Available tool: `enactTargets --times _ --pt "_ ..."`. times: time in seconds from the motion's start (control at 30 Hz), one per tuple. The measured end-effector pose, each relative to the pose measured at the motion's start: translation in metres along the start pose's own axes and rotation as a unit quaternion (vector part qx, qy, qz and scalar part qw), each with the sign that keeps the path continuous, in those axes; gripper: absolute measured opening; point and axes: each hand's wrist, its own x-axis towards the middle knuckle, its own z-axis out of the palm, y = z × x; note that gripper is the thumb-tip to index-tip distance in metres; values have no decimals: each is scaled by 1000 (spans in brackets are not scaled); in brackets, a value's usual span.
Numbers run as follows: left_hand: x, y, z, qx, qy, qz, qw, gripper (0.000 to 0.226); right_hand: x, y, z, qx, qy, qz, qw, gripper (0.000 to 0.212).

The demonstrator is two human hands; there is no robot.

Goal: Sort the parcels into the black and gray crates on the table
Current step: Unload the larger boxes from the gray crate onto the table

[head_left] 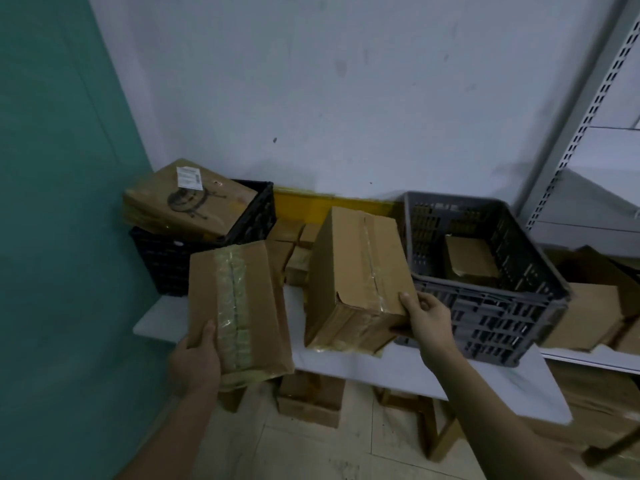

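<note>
My left hand (pixel 195 360) grips the near end of a taped cardboard parcel (pixel 239 306), held above the table's left front edge. My right hand (pixel 427 318) grips the near right corner of a second, bulkier cardboard parcel (pixel 356 271), which is tilted just left of the gray crate (pixel 485 317). A small brown parcel (pixel 471 259) lies inside that crate. At the back left stands the black crate (pixel 256 216), with a large labelled parcel (pixel 188 199) lying tilted across its top.
Small cardboard boxes (pixel 294 247) are piled on the white table (pixel 381 368) between the crates. More boxes lie on the floor under the table (pixel 308 400) and on the metal shelf (pixel 595 317) at right. A teal wall is at left.
</note>
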Motion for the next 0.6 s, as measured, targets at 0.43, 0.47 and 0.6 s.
enactTargets --times 0.43,0.47,0.6 --pt "-11 -35 -14 -14 103 -121 987 61 0 17 -15 -112 -151 25 982 25" --pt "-4 -35 -10 -22 111 -130 985 62 6 17 -13 -126 -161 23 979 26" --pt "24 -28 9 -21 124 -152 980 62 27 18 5 -193 -193 10 962 28"
